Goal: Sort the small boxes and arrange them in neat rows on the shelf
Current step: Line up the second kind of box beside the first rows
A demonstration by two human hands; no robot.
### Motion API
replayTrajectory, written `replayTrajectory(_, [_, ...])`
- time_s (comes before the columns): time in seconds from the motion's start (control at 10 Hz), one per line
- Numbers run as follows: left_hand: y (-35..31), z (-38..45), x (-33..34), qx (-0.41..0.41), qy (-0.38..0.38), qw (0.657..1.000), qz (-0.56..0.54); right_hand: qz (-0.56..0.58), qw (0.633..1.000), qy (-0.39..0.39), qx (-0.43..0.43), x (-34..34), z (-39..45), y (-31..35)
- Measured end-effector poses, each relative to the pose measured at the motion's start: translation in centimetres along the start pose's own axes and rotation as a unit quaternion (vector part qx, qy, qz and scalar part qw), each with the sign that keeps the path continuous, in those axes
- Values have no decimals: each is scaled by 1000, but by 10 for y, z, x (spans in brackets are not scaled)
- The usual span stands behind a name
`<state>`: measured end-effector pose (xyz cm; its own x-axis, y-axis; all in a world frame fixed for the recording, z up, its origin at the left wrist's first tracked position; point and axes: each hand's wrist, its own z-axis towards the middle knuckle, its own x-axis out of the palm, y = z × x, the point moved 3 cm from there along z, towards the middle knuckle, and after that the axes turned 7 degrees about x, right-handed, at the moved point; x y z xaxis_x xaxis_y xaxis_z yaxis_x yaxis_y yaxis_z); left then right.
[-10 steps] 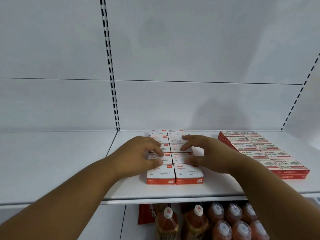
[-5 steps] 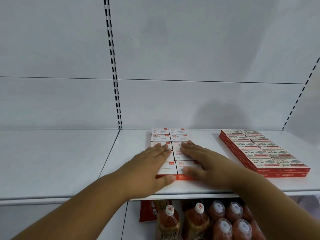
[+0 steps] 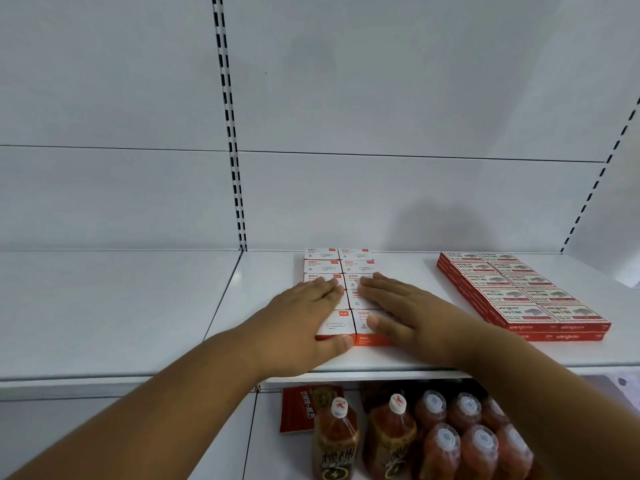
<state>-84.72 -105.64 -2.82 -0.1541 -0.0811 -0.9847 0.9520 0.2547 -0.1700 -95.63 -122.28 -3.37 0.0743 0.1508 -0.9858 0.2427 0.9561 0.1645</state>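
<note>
My left hand point(image 3: 294, 327) and right hand point(image 3: 408, 313) lie flat, fingers spread, on the small white-and-red cardboard boxes point(image 3: 337, 268). I judge them light and easy to slide; better to push at their sides.

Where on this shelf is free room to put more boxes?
Free: the bare shelf left of the white boxes, and the strip between them and the red boxes. Crowded: the middle, where the left hand and right hand press flat.

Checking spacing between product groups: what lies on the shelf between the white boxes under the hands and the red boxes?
Only bare shelf separates the white boxes from the red boxes, per the head view.
</note>
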Motion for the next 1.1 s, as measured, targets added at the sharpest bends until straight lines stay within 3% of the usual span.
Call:
replayTrajectory(0.4, [0,10,6,1,13,1000,-16,27,1000,4,10,10,5,3])
replayTrajectory(0.5, [6,7,1,-26,-15,986,-163,218,974,-12,63,1,1,-1])
replayTrajectory(0.6, [14,13,-19,-110,-199,852,-471,505,849,-58,147,-12,18,-11])
replayTrajectory(0.7, [23,25,-27,-232,-267,633,-688,636,740,-112,189,-21,49,-19])
replayTrajectory(0.8, [7,30,-35,-265,-302,504,-765,667,704,-102,222,-15,61,-13])
replayTrajectory(0.9, [5,32,-31,-204,-236,600,-737,658,711,-89,233,-3,62,-12])
replayTrajectory(1.1, [-5,28,-35,-251,-266,648,-668,618,742,-85,246,1,70,-14])
